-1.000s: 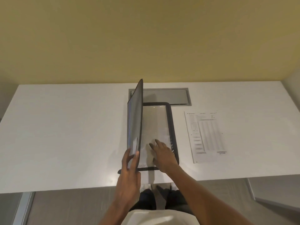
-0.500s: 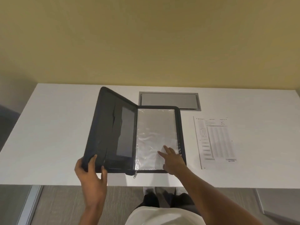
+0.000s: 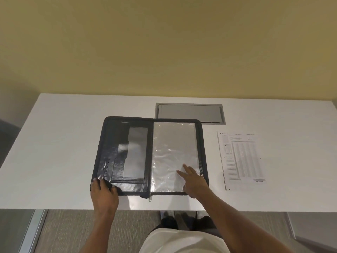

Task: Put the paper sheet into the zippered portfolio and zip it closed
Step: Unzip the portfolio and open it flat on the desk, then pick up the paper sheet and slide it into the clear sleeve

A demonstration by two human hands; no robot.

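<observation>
Lowered since before, the zippered portfolio (image 3: 149,156) lies open flat on the white worktop (image 3: 54,143), left hand (image 3: 104,193) spread on its near-left corner, right hand (image 3: 194,181) fingers splayed on the clear sleeve (image 3: 173,143), paper sheet (image 3: 241,159) apart at right.

Soft, even indoor light is spread over the white desk (image 3: 63,143). Glare is caught on the portfolio (image 3: 149,156) and its clear sleeve. Faint shadows are cast below the hands. Paper sheet (image 3: 241,158) print is blurred; edges are bowed.
</observation>
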